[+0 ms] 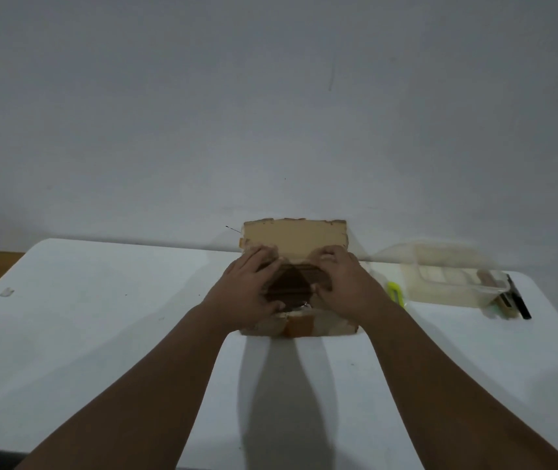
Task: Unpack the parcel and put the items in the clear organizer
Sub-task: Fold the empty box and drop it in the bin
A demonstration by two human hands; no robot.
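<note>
A brown cardboard parcel sits at the middle of the white table, against the wall. Its far flap stands upright. My left hand lies on the left side of the parcel top, fingers curled over the left flap. My right hand lies on the right side, fingers curled over the right flap. Between the hands a dark opening shows; the contents are too dark to tell. The clear organizer, a see-through plastic box with inner dividers, stands to the right of the parcel.
A yellow-green utility knife lies between parcel and organizer. Dark pens lie just right of the organizer, near the table's right edge. A small white scrap rests at the far left. A grey wall rises behind the table.
</note>
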